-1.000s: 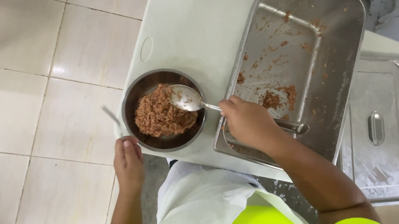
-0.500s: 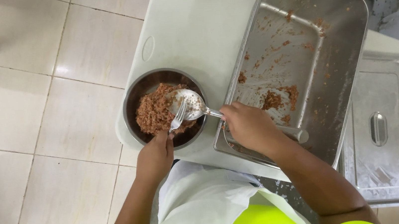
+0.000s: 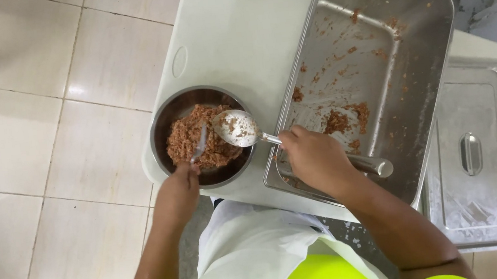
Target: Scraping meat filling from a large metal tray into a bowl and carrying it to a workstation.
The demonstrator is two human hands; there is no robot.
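While the left hand (image 3: 175, 194) clamps a fork (image 3: 199, 146) in the bowl (image 3: 162, 119), the right hand's (image 3: 316, 160) grip closes on a ladle (image 3: 238, 128) — both over brown rice.

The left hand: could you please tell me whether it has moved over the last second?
Yes. The left hand has come up from the table edge below the bowl to its near rim, and now holds a small utensil in the food.

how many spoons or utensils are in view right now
2: a large serving spoon in the right hand, held over the bowl, and a smaller utensil in the left hand, dipped into the food.
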